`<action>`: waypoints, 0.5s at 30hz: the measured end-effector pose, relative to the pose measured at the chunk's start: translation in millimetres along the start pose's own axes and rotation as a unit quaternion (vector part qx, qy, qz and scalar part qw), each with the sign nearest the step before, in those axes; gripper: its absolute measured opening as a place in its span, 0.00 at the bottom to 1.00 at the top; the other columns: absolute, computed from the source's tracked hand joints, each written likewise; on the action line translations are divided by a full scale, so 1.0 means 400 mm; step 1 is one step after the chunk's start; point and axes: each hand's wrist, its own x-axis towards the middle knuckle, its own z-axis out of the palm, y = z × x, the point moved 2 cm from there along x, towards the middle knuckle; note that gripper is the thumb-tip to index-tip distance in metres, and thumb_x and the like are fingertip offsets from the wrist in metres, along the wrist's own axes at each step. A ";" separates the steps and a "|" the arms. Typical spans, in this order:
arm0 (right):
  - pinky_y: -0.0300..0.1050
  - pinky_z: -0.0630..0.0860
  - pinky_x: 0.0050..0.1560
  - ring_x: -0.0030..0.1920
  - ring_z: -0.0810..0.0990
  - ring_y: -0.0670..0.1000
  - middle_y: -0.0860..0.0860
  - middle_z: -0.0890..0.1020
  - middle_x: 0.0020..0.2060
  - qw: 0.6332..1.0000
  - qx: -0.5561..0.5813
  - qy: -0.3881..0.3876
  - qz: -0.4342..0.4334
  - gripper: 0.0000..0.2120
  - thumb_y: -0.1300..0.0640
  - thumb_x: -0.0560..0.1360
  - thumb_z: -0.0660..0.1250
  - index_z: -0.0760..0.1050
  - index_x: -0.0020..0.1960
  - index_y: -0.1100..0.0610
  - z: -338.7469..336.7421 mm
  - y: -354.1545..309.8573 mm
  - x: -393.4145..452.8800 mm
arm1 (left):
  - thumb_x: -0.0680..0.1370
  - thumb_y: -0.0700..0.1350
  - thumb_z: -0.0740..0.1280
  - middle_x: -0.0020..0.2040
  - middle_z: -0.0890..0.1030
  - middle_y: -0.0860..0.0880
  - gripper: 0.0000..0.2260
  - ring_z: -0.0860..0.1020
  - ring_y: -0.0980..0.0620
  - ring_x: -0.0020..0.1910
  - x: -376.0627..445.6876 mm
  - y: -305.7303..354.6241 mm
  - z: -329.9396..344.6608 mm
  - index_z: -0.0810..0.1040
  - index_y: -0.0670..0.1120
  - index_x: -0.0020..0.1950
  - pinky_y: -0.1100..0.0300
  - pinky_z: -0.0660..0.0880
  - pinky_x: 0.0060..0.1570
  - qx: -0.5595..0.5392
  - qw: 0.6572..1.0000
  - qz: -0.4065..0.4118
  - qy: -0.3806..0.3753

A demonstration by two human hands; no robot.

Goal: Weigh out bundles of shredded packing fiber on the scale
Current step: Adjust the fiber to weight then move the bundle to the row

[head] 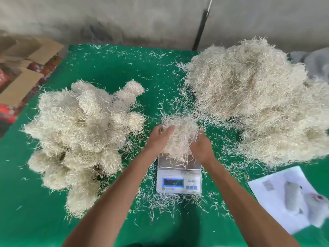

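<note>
i have both hands around one bundle of fiber (179, 136) over the scale (179, 177), which sits near the middle of the counter (106, 68), toward the near edge. my left hand (158, 138) cups the bundle's left side with the fingers spread along it; my right hand (202, 148) presses in from the right, fingers buried in the strands. i judge the bundle's lower end is on or just above the steel pan, but i cannot tell whether its weight is fully on it.

what worries me: if either hand leans on the bundle during the reading, the number will be false. loose strands hang over the pan's front edge and trail toward the display (173, 182); any that reach the counter could carry part of the load. the fiber sheds easily, so squeezing or lifting may drop strands and shift the weight. the bundle is also taller than the pan is wide, and i think it could tip off when let go.

the finished bundles (80, 132) lie heaped toward the left edge, the loose pile (252, 100) toward the far right corner; a printed sheet (284, 198) lies at the near right.

hard to make out: the display digits are unreadable, the pan is mostly covered, and my right fingertips are hidden. the cardboard boxes (26, 65) off the left edge are cut off.
</note>
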 end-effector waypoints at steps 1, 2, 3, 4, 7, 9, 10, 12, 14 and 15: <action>0.50 0.81 0.37 0.35 0.81 0.45 0.56 0.83 0.45 0.999 -0.030 -0.013 -0.006 0.24 0.59 0.83 0.64 0.65 0.77 0.63 0.002 0.016 -0.007 | 0.69 0.77 0.63 0.78 0.64 0.50 0.42 0.69 0.47 0.71 0.002 -0.028 0.001 0.59 0.59 0.78 0.45 0.65 0.68 0.031 0.999 -0.004 -0.011; 0.53 0.82 0.51 0.47 0.85 0.51 0.57 0.83 0.57 0.998 -0.062 -0.029 -0.006 0.26 0.52 0.84 0.65 0.65 0.78 0.61 0.002 0.031 -0.014 | 0.69 0.75 0.65 0.78 0.62 0.50 0.43 0.67 0.45 0.73 0.006 -0.057 0.004 0.58 0.59 0.78 0.43 0.65 0.69 0.055 0.998 -0.014 -0.021; 0.55 0.80 0.61 0.55 0.84 0.55 0.57 0.80 0.65 0.994 -0.103 -0.044 -0.002 0.27 0.49 0.84 0.64 0.66 0.78 0.59 0.000 0.049 -0.022 | 0.70 0.73 0.67 0.79 0.62 0.50 0.42 0.66 0.45 0.74 0.010 -0.088 0.006 0.58 0.58 0.78 0.42 0.65 0.69 0.073 0.997 -0.025 -0.020; 0.54 0.80 0.62 0.54 0.84 0.55 0.58 0.79 0.67 0.988 -0.144 -0.047 -0.006 0.24 0.48 0.84 0.64 0.69 0.76 0.58 -0.008 0.064 -0.029 | 0.71 0.69 0.69 0.79 0.62 0.49 0.41 0.66 0.44 0.74 0.015 -0.112 0.006 0.58 0.56 0.79 0.43 0.65 0.69 0.083 0.996 -0.032 -0.010; 0.49 0.80 0.54 0.49 0.82 0.55 0.57 0.79 0.65 0.983 -0.177 0.022 -0.039 0.18 0.50 0.84 0.64 0.74 0.69 0.58 -0.042 0.095 -0.051 | 0.75 0.65 0.67 0.75 0.68 0.47 0.36 0.70 0.47 0.69 0.011 -0.145 0.005 0.62 0.49 0.77 0.48 0.67 0.66 0.073 0.997 -0.021 0.025; 0.54 0.81 0.54 0.45 0.82 0.53 0.58 0.79 0.66 0.987 -0.143 0.057 -0.040 0.19 0.48 0.84 0.61 0.73 0.71 0.58 -0.063 0.095 -0.059 | 0.75 0.69 0.64 0.69 0.73 0.49 0.35 0.74 0.52 0.62 -0.007 -0.143 0.000 0.67 0.49 0.74 0.51 0.71 0.62 0.066 0.997 0.010 0.050; 0.52 0.81 0.51 0.43 0.80 0.50 0.58 0.79 0.65 0.988 -0.123 0.076 -0.051 0.19 0.48 0.85 0.59 0.74 0.70 0.57 -0.072 0.091 -0.060 | 0.75 0.70 0.63 0.67 0.75 0.51 0.34 0.75 0.53 0.60 -0.018 -0.138 -0.004 0.69 0.49 0.73 0.52 0.73 0.61 0.061 0.996 0.028 0.059; 0.43 0.76 0.43 0.45 0.80 0.51 0.57 0.81 0.63 0.989 -0.087 0.094 -0.077 0.18 0.48 0.84 0.55 0.76 0.66 0.53 -0.084 0.078 -0.060 | 0.77 0.68 0.63 0.63 0.78 0.52 0.30 0.78 0.55 0.58 -0.036 -0.126 -0.014 0.73 0.49 0.69 0.53 0.76 0.61 0.042 0.995 0.062 0.071; 0.40 0.75 0.41 0.47 0.82 0.54 0.57 0.82 0.60 0.989 -0.056 0.098 -0.094 0.19 0.47 0.83 0.52 0.77 0.63 0.50 -0.086 0.072 -0.056 | 0.79 0.63 0.64 0.59 0.81 0.49 0.25 0.80 0.54 0.55 -0.052 -0.112 -0.020 0.76 0.46 0.67 0.54 0.78 0.59 0.034 0.992 0.085 0.081; 0.42 0.76 0.43 0.50 0.83 0.55 0.58 0.82 0.61 0.990 -0.043 0.099 -0.094 0.19 0.47 0.83 0.51 0.77 0.63 0.51 -0.084 0.073 -0.052 | 0.80 0.62 0.64 0.58 0.81 0.48 0.23 0.80 0.53 0.54 -0.059 -0.107 -0.019 0.77 0.46 0.64 0.55 0.78 0.58 0.037 0.990 0.097 0.092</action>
